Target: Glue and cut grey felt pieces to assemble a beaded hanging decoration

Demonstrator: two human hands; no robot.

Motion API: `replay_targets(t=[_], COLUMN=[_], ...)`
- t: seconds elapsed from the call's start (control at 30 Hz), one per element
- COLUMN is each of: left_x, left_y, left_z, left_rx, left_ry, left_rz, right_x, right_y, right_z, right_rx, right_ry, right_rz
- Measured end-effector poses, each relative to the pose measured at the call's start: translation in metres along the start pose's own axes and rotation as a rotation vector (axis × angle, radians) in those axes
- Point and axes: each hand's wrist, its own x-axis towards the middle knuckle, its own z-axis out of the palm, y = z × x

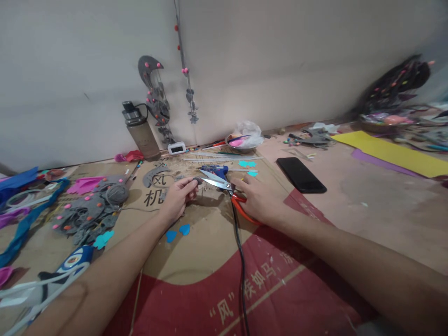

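Right fingers (246,186) grip scissors (228,185); bowl (242,150) holds plastic (251,131).

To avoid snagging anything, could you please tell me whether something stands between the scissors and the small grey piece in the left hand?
Nothing visible does: the scissors, held in the right hand, have their open blades beside the small grey piece in the left hand. The blue glue gun lies beyond the blades, not between.

2 hearts (185,229) lie on the cardboard (196,266), before the scissors (228,185); the glue gun (220,171) lies behind these. Farther back, left to right, stand bottle (143,139), clock (177,148), bowl (241,150). Rightward lies the phone (301,175).
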Motion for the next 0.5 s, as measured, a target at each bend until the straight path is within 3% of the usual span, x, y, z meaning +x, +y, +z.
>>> replay_targets(t=[0.1,0.5], left_x=[0.0018,0.0012], left_y=[0.0008,0.0003], left_z=[-0.0012,-0.0002], left_rx=[-0.033,-0.016], left_ry=[0.033,0.005], left_rz=[0.016,0.007], right_x=[-0.0003,-0.0005], right_y=[0.0004,0.0015], right_z=[0.0014,0.0033], right_rx=[-0.012,-0.112], right_ry=[0.060,0.082], right_rz=[-0.023,-0.131])
